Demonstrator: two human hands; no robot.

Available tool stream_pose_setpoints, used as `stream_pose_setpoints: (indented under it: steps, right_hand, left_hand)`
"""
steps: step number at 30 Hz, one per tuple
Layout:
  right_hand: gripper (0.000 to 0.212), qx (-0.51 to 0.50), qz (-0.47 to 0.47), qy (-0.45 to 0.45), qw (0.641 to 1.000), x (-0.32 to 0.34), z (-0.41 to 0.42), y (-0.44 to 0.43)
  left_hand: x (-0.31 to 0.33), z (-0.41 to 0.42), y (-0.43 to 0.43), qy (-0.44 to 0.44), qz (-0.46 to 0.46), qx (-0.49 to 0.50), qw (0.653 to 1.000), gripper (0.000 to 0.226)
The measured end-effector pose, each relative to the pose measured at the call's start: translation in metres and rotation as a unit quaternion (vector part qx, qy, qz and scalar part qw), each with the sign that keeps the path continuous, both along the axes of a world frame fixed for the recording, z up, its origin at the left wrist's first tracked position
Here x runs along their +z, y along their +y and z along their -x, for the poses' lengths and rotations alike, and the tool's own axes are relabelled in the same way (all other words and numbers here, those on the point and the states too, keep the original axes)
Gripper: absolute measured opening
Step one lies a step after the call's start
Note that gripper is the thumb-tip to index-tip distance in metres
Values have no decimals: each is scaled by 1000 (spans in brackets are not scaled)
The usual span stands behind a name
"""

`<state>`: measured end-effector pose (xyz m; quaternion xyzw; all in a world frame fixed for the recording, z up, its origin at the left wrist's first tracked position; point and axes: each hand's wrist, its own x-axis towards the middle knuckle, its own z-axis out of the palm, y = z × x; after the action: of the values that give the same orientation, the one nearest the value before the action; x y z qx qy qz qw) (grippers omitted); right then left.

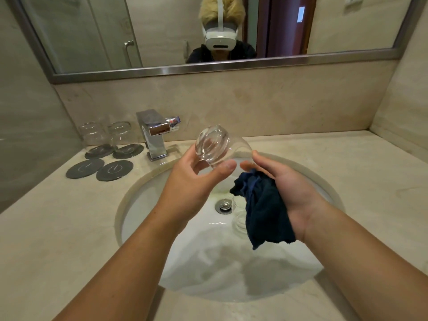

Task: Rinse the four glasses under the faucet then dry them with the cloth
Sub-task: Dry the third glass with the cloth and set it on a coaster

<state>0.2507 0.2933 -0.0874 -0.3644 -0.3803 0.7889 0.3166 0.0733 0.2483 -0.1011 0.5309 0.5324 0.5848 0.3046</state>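
Left hand (196,174): above sink (143,205), grip clamped round tilted glass (215,144).
Right hand (284,181): palm up above sink, grip curled on cloth (261,205).

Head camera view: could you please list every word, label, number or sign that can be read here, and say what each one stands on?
No words or numbers can be read anywhere.
On the dark coasters: only a pale ring-and-stroke symbol, no letters.
On the door reflected in the mirror: a white notice, too small to read.
On the faucet handle: red and blue marks, blurred, no letters.
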Motion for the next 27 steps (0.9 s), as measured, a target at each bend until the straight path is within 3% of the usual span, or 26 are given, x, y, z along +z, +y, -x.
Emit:
stream_pose_setpoints:
  steps: [4, 7, 16, 23, 27]
  right_hand:
    - [32, -48, -92, -45, 994, -1, 5, -6]
    - [15, -130, -213, -122, 961, -7, 6, -6]
    - [25, -120, -438, -251, 855, -5, 28, -20]
    - [17, -83, -566, -278, 771, 25, 91, -35]
    - [19, -62, -594, -270, 755, 35, 133, -42]
  left_hand:
    - [0, 0, 1, -12, 11, 48, 999, 30]
    - [1, 5, 2, -9, 33, 77, 996, 17]
    - [9, 26, -8, 6, 53, 128, 990, 32]
    - [20, 101, -36, 77, 51, 205, 974, 41]
    - [18, 153, -51, 92, 48, 252, 962, 41]
